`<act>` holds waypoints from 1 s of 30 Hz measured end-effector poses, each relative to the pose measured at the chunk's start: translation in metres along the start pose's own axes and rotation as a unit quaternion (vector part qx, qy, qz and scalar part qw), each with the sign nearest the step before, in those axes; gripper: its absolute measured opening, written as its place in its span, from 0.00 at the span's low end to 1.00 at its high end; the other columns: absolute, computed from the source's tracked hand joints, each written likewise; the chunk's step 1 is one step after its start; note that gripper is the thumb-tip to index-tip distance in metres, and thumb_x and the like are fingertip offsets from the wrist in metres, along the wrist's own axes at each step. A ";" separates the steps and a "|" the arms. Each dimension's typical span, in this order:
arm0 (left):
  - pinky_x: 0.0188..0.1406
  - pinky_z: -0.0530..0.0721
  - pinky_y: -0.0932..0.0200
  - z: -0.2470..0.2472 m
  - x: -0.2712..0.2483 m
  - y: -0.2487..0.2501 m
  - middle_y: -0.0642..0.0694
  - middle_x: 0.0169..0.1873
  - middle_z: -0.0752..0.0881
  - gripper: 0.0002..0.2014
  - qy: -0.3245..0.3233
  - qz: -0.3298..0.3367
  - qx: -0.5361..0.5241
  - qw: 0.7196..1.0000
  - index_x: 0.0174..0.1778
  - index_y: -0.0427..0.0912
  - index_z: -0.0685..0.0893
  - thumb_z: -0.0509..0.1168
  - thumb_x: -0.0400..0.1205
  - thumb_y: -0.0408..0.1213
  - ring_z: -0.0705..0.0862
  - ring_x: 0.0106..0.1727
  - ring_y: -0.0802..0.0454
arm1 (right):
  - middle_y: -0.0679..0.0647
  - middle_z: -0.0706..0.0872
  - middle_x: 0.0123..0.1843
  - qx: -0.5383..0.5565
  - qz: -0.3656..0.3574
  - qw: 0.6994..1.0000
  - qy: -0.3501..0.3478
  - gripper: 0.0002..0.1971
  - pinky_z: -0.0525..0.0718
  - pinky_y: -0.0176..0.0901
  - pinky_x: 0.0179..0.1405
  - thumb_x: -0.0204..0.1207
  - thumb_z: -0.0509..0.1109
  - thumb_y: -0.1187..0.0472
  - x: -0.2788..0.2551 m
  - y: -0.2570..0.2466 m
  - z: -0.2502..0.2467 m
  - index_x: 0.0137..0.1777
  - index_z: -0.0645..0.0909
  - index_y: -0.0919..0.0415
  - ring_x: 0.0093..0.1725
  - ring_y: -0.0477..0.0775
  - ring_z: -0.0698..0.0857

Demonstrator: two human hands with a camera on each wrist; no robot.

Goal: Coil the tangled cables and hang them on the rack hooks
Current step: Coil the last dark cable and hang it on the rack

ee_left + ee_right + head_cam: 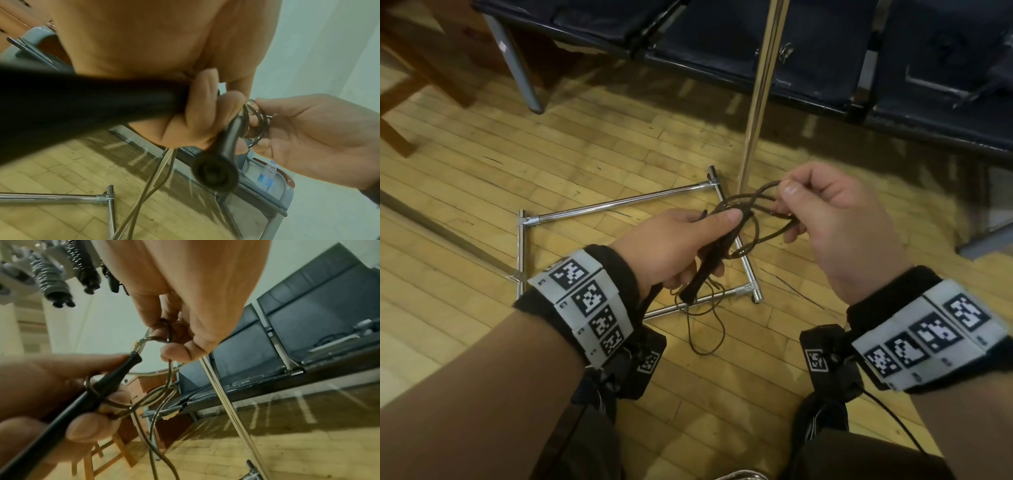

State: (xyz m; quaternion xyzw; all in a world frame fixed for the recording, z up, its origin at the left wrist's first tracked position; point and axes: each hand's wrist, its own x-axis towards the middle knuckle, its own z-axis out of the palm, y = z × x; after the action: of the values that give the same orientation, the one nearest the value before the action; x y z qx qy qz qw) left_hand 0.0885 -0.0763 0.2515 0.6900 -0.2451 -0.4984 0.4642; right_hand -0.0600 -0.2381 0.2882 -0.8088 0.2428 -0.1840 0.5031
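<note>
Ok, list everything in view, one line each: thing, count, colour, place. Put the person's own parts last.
cable: one, dark brown, looped between both hands, slack trailing to the floor
handles: two, black, in the left hand
rack base: one, chrome, on the floor
rack pole: one, chrome, upright from the base
bench seats: one row, black, behind the rack
wooden furniture: brown, far left
water bottle: one, clear, blue label, beside the seats
floor: light wood
left hand: grips handles and cable
right hand: pinches a loop
</note>
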 end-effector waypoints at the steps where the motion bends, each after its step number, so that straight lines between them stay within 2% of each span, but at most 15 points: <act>1: 0.16 0.71 0.64 -0.001 0.000 -0.001 0.41 0.41 0.94 0.21 -0.005 0.001 -0.004 1.000 0.48 0.50 0.89 0.66 0.87 0.65 0.77 0.23 0.55 | 0.48 0.88 0.46 0.016 0.013 0.999 0.038 0.10 0.89 0.40 0.37 0.89 0.63 0.59 0.002 0.001 -0.002 0.49 0.84 0.50 0.45 0.47 0.89; 5: 0.15 0.71 0.64 -0.003 0.001 -0.005 0.40 0.42 0.95 0.19 0.013 -0.018 0.009 1.000 0.53 0.45 0.89 0.65 0.90 0.58 0.78 0.21 0.54 | 0.48 0.88 0.46 0.093 0.063 0.979 0.168 0.08 0.93 0.48 0.40 0.89 0.62 0.58 0.011 0.004 -0.014 0.52 0.84 0.51 0.49 0.57 0.90; 10: 0.13 0.68 0.63 -0.008 0.005 -0.004 0.42 0.32 0.93 0.21 0.139 -0.061 0.009 0.988 0.43 0.41 0.88 0.65 0.91 0.55 0.77 0.20 0.55 | 0.54 0.88 0.46 0.236 0.137 0.940 0.203 0.08 0.94 0.53 0.43 0.88 0.64 0.56 0.014 0.011 -0.016 0.51 0.84 0.53 0.45 0.56 0.92; 12: 0.13 0.68 0.63 -0.010 0.005 -0.001 0.43 0.29 0.91 0.21 0.168 -0.051 -0.006 0.985 0.42 0.41 0.87 0.65 0.91 0.55 0.76 0.19 0.55 | 0.58 0.87 0.50 0.248 0.177 0.938 0.166 0.07 0.94 0.53 0.44 0.88 0.66 0.55 0.016 0.014 -0.016 0.52 0.84 0.55 0.45 0.57 0.93; 15: 0.13 0.68 0.63 -0.007 0.002 0.003 0.42 0.27 0.88 0.21 0.169 -0.024 -0.022 0.985 0.41 0.41 0.86 0.65 0.91 0.55 0.75 0.19 0.54 | 0.58 0.88 0.49 0.148 0.221 0.962 0.059 0.08 0.94 0.52 0.41 0.89 0.66 0.53 0.013 0.017 -0.008 0.53 0.83 0.56 0.41 0.57 0.92; 18: 0.13 0.68 0.64 0.001 0.000 0.005 0.41 0.27 0.87 0.20 0.140 -0.016 -0.048 0.989 0.41 0.42 0.86 0.67 0.90 0.55 0.75 0.19 0.53 | 0.56 0.90 0.45 0.006 0.172 0.985 -0.025 0.08 0.94 0.51 0.40 0.88 0.67 0.53 0.004 0.016 0.003 0.50 0.86 0.52 0.38 0.53 0.92; 21: 0.13 0.68 0.64 0.008 0.000 0.007 0.41 0.26 0.87 0.22 0.121 -0.016 -0.048 0.991 0.40 0.42 0.87 0.67 0.89 0.57 0.74 0.18 0.54 | 0.50 0.91 0.42 -0.058 0.108 0.991 -0.054 0.09 0.93 0.46 0.39 0.87 0.67 0.50 -0.001 0.011 0.007 0.50 0.87 0.49 0.40 0.46 0.91; 23: 0.13 0.68 0.64 0.011 0.000 0.007 0.40 0.25 0.86 0.23 0.110 -0.011 -0.046 0.993 0.37 0.43 0.87 0.67 0.89 0.58 0.73 0.17 0.54 | 0.44 0.91 0.48 -0.087 0.075 0.989 -0.096 0.08 0.90 0.38 0.43 0.83 0.67 0.45 -0.003 0.007 0.010 0.55 0.85 0.44 0.46 0.39 0.89; 26: 0.14 0.67 0.64 0.012 -0.001 0.009 0.39 0.25 0.84 0.24 0.089 0.015 -0.071 0.993 0.34 0.44 0.86 0.66 0.90 0.58 0.72 0.16 0.52 | 0.34 0.89 0.56 -0.098 0.080 0.975 -0.185 0.16 0.81 0.33 0.51 0.79 0.69 0.37 -0.005 0.007 0.018 0.64 0.82 0.39 0.55 0.29 0.85; 28: 0.14 0.67 0.64 0.012 -0.001 0.009 0.40 0.24 0.83 0.25 0.077 0.034 -0.085 0.993 0.33 0.46 0.86 0.66 0.90 0.59 0.72 0.17 0.51 | 0.32 0.90 0.56 -0.062 0.087 0.967 -0.233 0.13 0.81 0.34 0.54 0.82 0.70 0.40 -0.007 0.006 0.023 0.63 0.82 0.39 0.56 0.28 0.86; 30: 0.14 0.68 0.65 0.011 -0.001 0.009 0.42 0.23 0.83 0.26 0.063 0.051 -0.078 0.994 0.32 0.48 0.88 0.65 0.89 0.61 0.74 0.17 0.51 | 0.34 0.92 0.52 -0.045 0.067 0.966 -0.247 0.07 0.85 0.43 0.57 0.85 0.69 0.45 -0.008 0.004 0.025 0.59 0.84 0.42 0.54 0.35 0.90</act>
State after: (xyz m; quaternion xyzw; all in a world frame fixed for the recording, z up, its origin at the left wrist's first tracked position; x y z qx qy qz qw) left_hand 0.0795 -0.0838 0.2588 0.6684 -0.2101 -0.4470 0.5561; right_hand -0.0532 -0.2166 0.2736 -0.8327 0.1731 0.0663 0.5218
